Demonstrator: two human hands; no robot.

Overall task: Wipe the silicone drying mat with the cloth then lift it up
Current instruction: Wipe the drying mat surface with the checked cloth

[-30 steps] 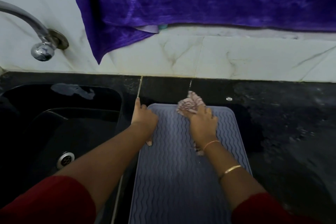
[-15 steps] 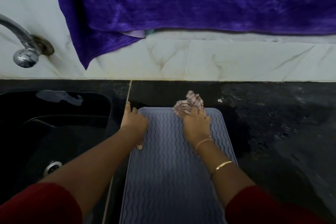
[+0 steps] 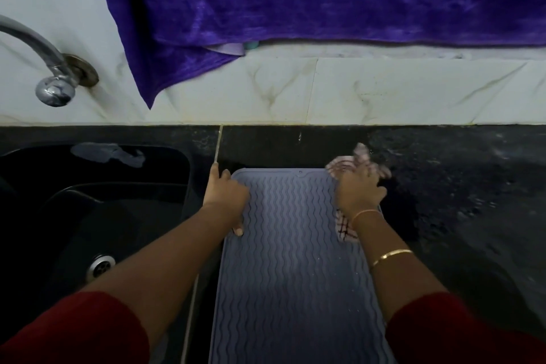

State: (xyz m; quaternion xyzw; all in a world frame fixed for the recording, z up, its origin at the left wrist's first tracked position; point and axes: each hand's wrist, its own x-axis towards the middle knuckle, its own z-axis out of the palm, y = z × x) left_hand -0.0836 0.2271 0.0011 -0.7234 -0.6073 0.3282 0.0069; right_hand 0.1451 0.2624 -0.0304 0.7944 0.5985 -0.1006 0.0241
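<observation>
Right hand (image 3: 359, 189) fingers clutch checked cloth (image 3: 345, 229) on wavy-ribbed mat (image 3: 295, 275); left hand (image 3: 226, 195) seemingly flat.

Bare dark counter (image 3: 472, 245) runs wide right of the mat (image 3: 295, 289). Left, the sink basin (image 3: 118, 216) drops off; behind, the tiled wall (image 3: 384, 91) blocks, seemingly close.

One head-worn wide-angle camera looks steeply down and forward from close above the dark tabletop (image 3: 461, 216), facing the tiled wall (image 3: 384, 89) behind it.
</observation>
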